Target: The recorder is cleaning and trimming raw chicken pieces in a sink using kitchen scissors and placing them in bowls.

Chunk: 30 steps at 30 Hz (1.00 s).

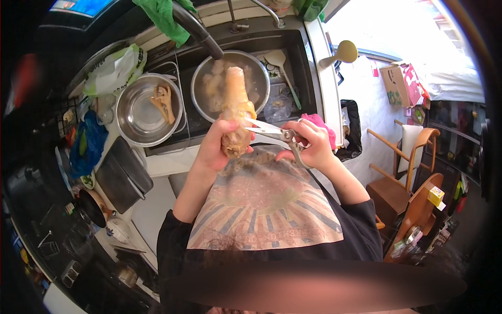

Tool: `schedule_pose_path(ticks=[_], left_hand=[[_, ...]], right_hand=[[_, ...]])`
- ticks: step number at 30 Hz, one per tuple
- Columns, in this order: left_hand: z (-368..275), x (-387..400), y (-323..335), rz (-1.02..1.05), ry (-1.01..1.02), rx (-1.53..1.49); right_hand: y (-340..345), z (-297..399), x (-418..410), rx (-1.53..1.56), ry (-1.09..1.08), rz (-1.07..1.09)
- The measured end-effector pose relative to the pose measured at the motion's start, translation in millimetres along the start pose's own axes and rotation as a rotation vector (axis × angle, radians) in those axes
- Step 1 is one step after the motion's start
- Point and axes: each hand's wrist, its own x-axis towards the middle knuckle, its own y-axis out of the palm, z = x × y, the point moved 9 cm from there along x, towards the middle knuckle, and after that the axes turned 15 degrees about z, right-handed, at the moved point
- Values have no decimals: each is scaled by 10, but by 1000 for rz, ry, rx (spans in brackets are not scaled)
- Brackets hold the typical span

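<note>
My left hand (211,145) grips a long piece of raw poultry (236,92) with yellow skin, perhaps a neck, held roughly upright in the picture. My right hand (311,143) holds metal kitchen scissors (289,136), its fingers around the handles. The scissors' blades are parted and their tips meet the poultry just above my left thumb. Behind the piece, a steel bowl (195,94) of cloudy water and pale meat pieces (213,84) stands in the sink. Chicken feet (164,106) lie in a second steel bowl (137,108) to the left.
The dark sink (306,70) also holds a spatula (283,66) and a clear plastic bag (277,108). A black faucet (200,33) reaches over the bowl. A pink cloth (319,127) hangs at the right edge, beside a lined bin (351,129). A dark cutting board (121,172) lies left.
</note>
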Motion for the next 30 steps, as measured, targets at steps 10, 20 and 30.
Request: schedule_pose_path(ticks=[10,20,30], left_hand=[[7,-12,96,57,12,-111],[8,12,98,-5,-6,-165],[-27,84,78,-18,44,-83]], right_hand=[[-51,-75,56,-144,64,-66],[-195,106,79,-323,-70,-132],[-65,-289,232,352,199,-145]])
